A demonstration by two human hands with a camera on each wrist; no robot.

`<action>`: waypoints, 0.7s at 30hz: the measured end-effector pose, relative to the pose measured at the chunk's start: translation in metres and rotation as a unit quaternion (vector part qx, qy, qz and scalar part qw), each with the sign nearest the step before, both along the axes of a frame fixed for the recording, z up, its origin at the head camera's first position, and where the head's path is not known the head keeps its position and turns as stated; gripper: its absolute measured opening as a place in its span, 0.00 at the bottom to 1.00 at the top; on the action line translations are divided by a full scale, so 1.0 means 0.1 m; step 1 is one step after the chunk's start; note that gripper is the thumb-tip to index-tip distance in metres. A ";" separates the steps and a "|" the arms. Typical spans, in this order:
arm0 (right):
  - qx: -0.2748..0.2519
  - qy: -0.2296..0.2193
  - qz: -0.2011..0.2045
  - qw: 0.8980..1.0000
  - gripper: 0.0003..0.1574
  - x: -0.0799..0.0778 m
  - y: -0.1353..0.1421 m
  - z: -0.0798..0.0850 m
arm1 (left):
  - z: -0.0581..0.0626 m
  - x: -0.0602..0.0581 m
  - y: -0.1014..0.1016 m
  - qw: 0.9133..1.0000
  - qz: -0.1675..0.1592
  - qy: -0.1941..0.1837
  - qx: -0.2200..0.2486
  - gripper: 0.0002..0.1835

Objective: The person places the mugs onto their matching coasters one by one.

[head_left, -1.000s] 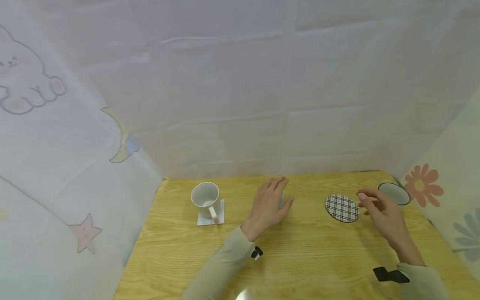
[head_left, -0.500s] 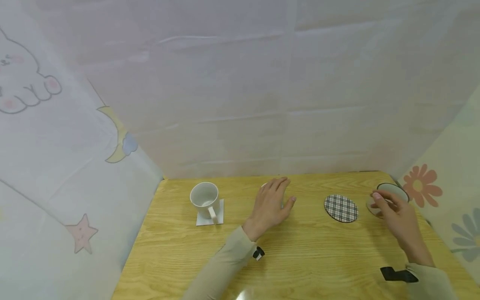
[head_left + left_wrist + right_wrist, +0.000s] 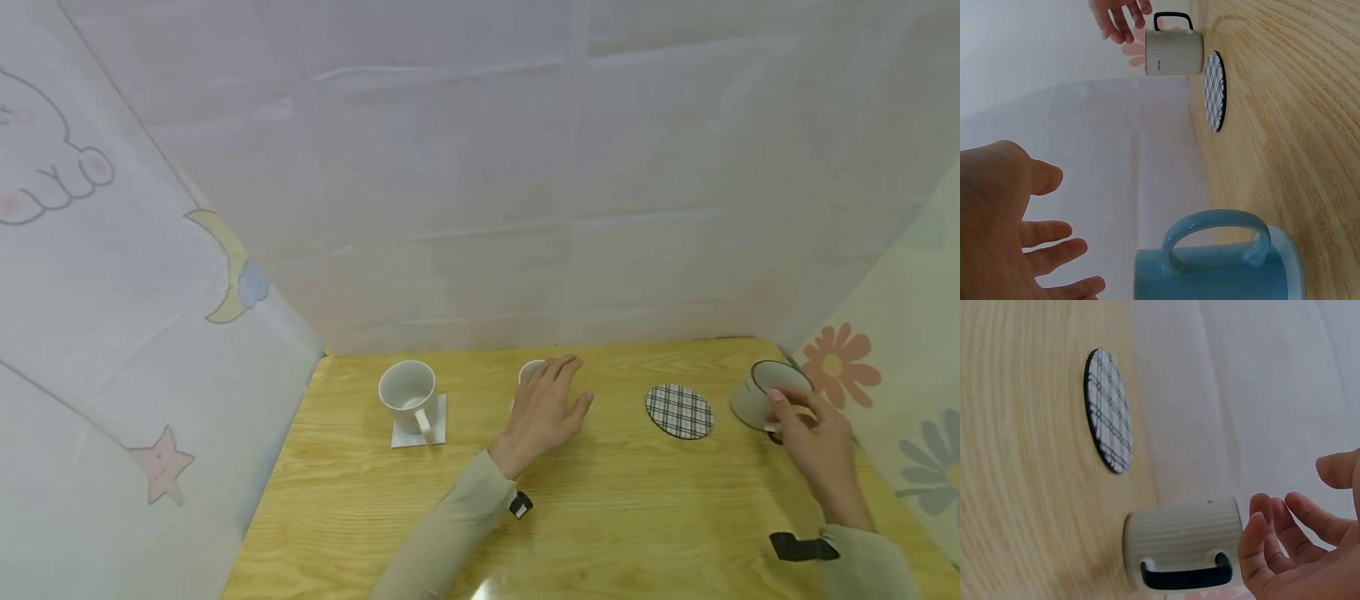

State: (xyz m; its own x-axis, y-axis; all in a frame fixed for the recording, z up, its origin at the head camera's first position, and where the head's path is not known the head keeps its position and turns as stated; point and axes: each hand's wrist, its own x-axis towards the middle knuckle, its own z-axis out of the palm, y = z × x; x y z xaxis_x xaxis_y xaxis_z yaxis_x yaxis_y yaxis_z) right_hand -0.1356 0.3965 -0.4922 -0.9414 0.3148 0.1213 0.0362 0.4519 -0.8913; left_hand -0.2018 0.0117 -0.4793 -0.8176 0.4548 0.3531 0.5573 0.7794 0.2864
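Note:
My left hand (image 3: pixel 542 408) hovers over a light blue mug (image 3: pixel 1210 275), its fingers loosely extended and apart from it. In the head view that hand hides most of the mug, leaving some white rim. A pale disc-like edge (image 3: pixel 1289 259) shows beneath the mug in the left wrist view. My right hand (image 3: pixel 813 442) hangs by a ribbed cream mug (image 3: pixel 1185 537) with a black handle, fingers relaxed and nothing in them. In the left wrist view a gap separates this hand from the mug. Left of the cream mug lies a round plaid coaster (image 3: pixel 680 412).
A white mug (image 3: pixel 408 396) stands at the left on a square white coaster (image 3: pixel 439 421), its handle facing the front. Pale printed sheets (image 3: pixel 450 208) close off the back and both sides of the wooden table (image 3: pixel 600 517).
My right hand has moved right, from beside the plaid coaster to above the cream mug's near side. More of the blue mug's rim shows past my left hand, which is nearly still.

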 end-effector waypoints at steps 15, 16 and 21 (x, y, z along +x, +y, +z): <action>-0.040 -0.032 -0.074 0.996 0.07 0.01 0.21 -0.17 | -0.01 0.01 0.03 1.000 -0.007 -0.016 0.017 0.30; -0.044 -0.030 -0.082 0.995 0.06 0.01 0.22 -0.17 | -0.02 0.02 0.04 1.000 -0.011 -0.019 0.021 0.31; -0.051 -0.040 -0.108 0.992 0.05 0.04 0.23 -0.21 | -0.03 0.04 0.07 0.999 -0.021 -0.026 0.028 0.31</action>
